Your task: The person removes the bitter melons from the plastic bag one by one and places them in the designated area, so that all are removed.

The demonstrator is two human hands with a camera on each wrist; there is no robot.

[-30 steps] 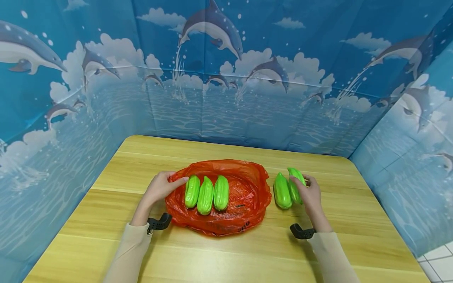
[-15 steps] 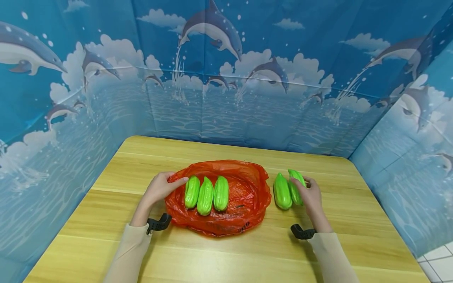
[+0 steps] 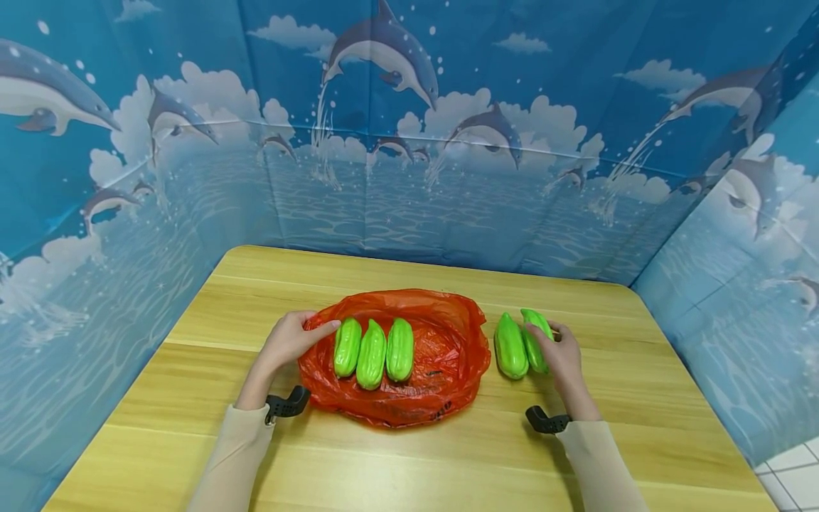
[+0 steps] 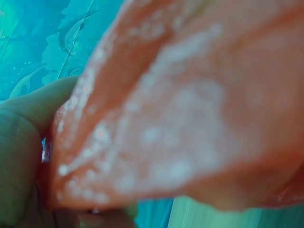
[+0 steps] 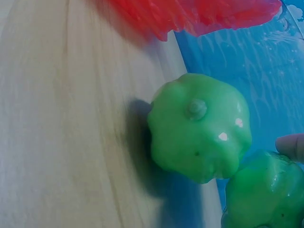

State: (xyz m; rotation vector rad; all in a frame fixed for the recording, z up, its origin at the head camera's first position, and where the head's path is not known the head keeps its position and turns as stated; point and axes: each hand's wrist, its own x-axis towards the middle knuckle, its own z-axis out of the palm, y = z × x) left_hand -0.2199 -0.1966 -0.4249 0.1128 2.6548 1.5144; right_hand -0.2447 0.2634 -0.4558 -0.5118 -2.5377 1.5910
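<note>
A red plastic bag (image 3: 435, 398) lies spread like a bowl in the middle of the table, with three green bitter melons (image 3: 372, 355) side by side in its left half. My left hand (image 3: 291, 340) holds the bag's left edge, thumb over the rim; in the left wrist view the red film (image 4: 180, 133) hides most of the fingers. Right of the bag, one bitter melon (image 3: 510, 347) lies on the wood. Close beside it, my right hand (image 3: 563, 353) grips another bitter melon (image 3: 534, 341) between thumb and fingers. The right wrist view shows that melon's end (image 5: 266, 192).
The light wooden table (image 3: 409, 469) has rounded far corners. A blue dolphin-print curtain (image 3: 409, 199) closes in the back and both sides. Each wrist carries a black mount (image 3: 288, 402). White floor tiles (image 3: 793, 466) show at the lower right.
The bitter melon in my right hand has come down slightly beside its neighbour. My left hand and the bag stay in place.
</note>
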